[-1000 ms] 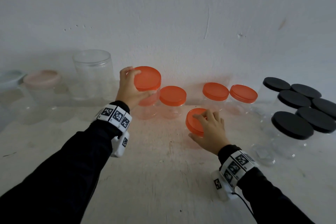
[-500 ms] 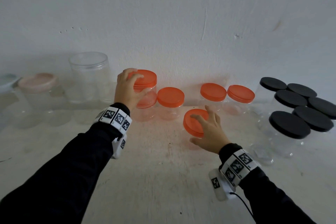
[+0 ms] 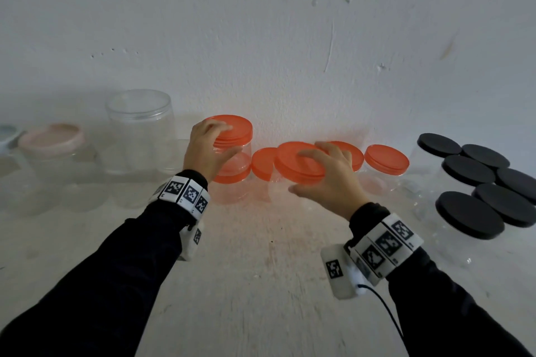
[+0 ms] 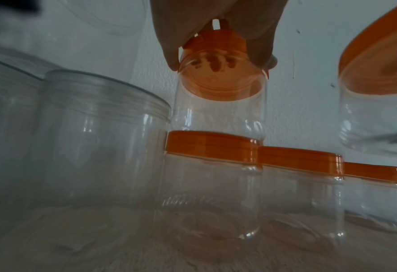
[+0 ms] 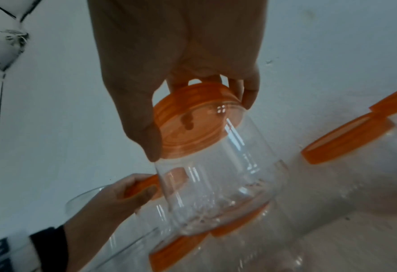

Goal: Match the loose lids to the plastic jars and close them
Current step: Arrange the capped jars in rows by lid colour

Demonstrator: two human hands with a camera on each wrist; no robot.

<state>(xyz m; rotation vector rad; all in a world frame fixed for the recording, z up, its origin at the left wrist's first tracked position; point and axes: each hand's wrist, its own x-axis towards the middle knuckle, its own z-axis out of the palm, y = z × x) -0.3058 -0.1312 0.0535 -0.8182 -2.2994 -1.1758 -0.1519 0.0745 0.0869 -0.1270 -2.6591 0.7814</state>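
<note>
- Head view: the left hand (image 3: pixel 209 148) grips the orange lid (image 3: pixel 232 128) of a clear jar (image 3: pixel 232 165) stacked on another orange-lidded jar. The right hand (image 3: pixel 327 177) clasps a second orange lid (image 3: pixel 295 161) from above, with its jar lifted off the table (image 3: pixel 246 284). Black-lidded jars (image 3: pixel 470 214) stand to the right of that hand, and an open jar (image 3: pixel 139 130) to the left of the left hand.
- Left wrist view: fingers (image 4: pixel 169 46) curl round the lid's rim; the jar (image 4: pixel 218 110) rests on a lidded jar (image 4: pixel 210 184).
- Right wrist view: thumb (image 5: pixel 141 125) and fingers pinch the lid (image 5: pixel 193 117); the jar (image 5: pixel 216 184) hangs tilted.
</note>
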